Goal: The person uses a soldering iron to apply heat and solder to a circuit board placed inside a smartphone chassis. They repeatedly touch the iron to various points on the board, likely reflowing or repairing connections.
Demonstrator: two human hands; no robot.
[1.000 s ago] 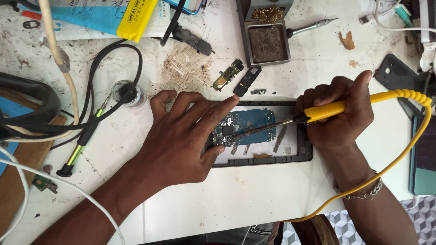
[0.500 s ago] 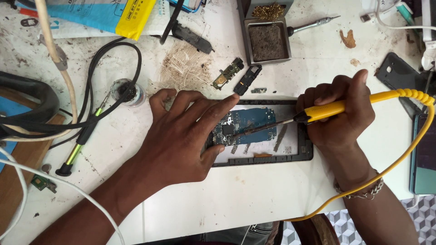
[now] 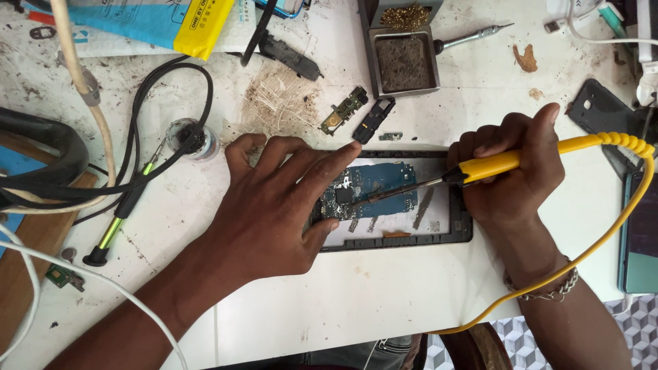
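An opened phone frame (image 3: pixel 452 236) lies on the white worktable with a blue circuit board (image 3: pixel 384 179) inside it. My left hand (image 3: pixel 274 205) lies flat over the frame's left end, fingers spread, pressing it down. My right hand (image 3: pixel 510 175) grips a yellow soldering iron (image 3: pixel 507 162) like a pen. Its dark metal tip (image 3: pixel 370 197) rests on the board near my left fingertips. The iron's yellow cable (image 3: pixel 617 226) loops off to the right and down below the table edge.
A metal tray with a dark sponge (image 3: pixel 404 63) and brass wool stands behind the frame. Small phone parts (image 3: pixel 373 120), a screwdriver (image 3: pixel 473 38), black cables (image 3: pixel 137 171), a small glass pot (image 3: pixel 188 137) and a second phone (image 3: pixel 641 233) lie around.
Both hands and the iron have stayed almost in place. The tip remains on the board.
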